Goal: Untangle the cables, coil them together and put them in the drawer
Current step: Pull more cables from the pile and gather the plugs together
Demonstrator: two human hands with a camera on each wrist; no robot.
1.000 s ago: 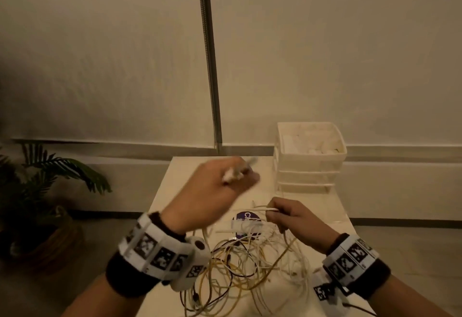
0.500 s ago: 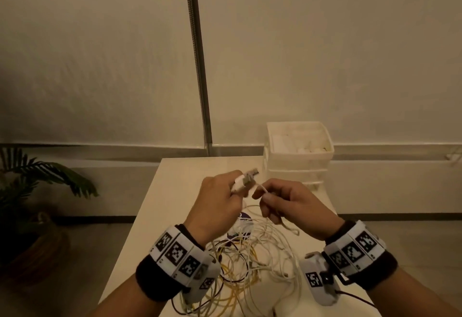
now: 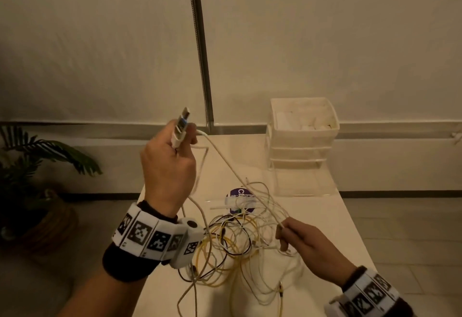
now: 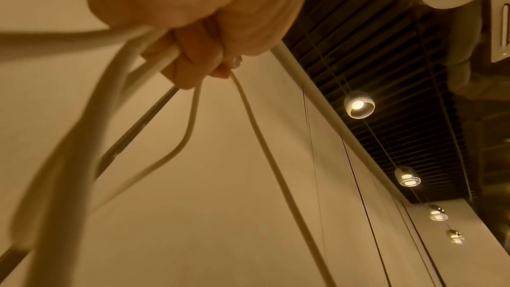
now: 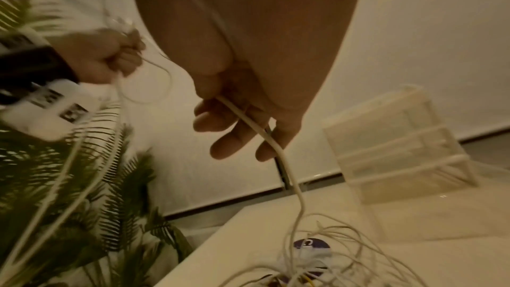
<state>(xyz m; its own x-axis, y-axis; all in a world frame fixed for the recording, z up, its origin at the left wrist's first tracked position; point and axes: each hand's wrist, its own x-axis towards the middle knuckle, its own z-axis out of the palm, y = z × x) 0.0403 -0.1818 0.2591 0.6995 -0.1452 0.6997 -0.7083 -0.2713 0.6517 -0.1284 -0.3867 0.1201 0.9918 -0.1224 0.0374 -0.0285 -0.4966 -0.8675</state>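
White cable (image 3: 225, 161) runs taut between my hands: left hand (image 3: 170, 166) clamped on its plug ends, right hand (image 3: 302, 246) pinching it at 4 o'clock. The tangle (image 3: 240, 241) sits on the bench (image 3: 325, 216), drawer unit (image 3: 300, 141) at 1 o'clock.

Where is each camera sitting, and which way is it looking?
Head: on the person's head, looking forward and down at the table, the tangled cables and the drawer unit; both hands and wristbands show.
Left wrist: under the raised left hand, looking up at the wall and ceiling lamps; curled fingers grip the white cable.
Right wrist: under the right hand, looking across the table; its fingers hold that cable.
Shared: head and right wrist views both show the left hand and drawer unit.
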